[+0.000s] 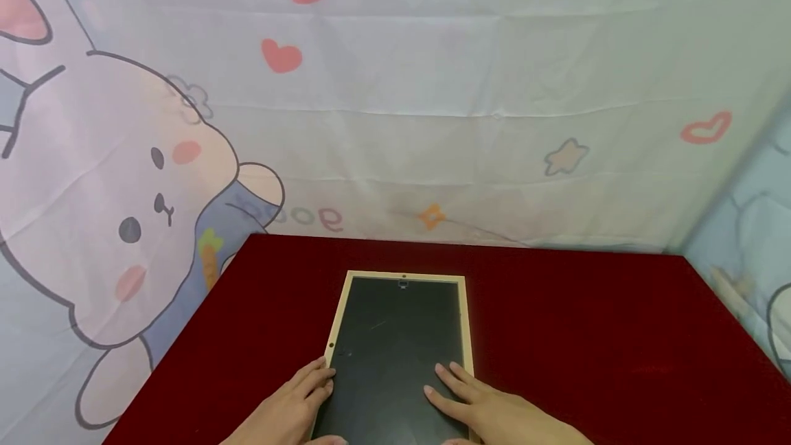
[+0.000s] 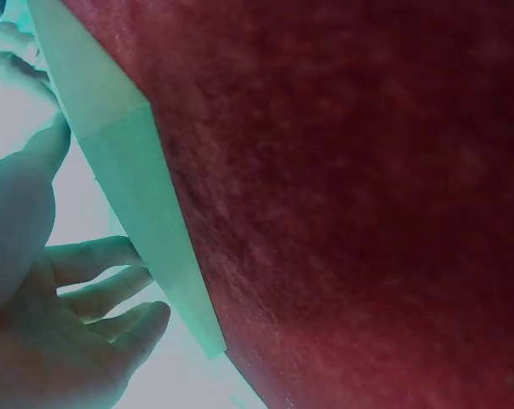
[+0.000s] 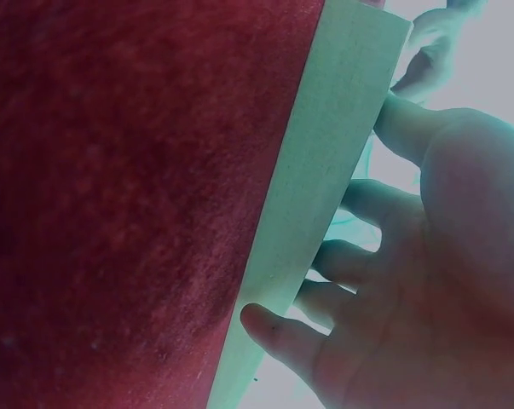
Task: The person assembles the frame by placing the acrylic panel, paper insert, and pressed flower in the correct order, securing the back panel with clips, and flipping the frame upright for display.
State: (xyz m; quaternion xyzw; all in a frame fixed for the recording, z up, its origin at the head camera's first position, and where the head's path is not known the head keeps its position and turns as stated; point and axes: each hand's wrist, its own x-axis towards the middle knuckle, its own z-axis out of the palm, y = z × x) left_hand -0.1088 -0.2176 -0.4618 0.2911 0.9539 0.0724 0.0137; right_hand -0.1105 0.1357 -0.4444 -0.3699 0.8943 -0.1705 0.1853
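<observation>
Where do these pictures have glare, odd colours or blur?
Head view: dark board fairly evenly lit, no strong glare; left wrist view: blown-out white behind the left hand, frame tinted green; right wrist view: similar glare behind the right hand, red tabletop soft and grainy.

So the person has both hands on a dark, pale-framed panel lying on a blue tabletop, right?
Not quite: the tabletop is dark red, not blue, as the head view shows. The left hand and right hand are indeed on the dark, pale-framed panel.
</observation>
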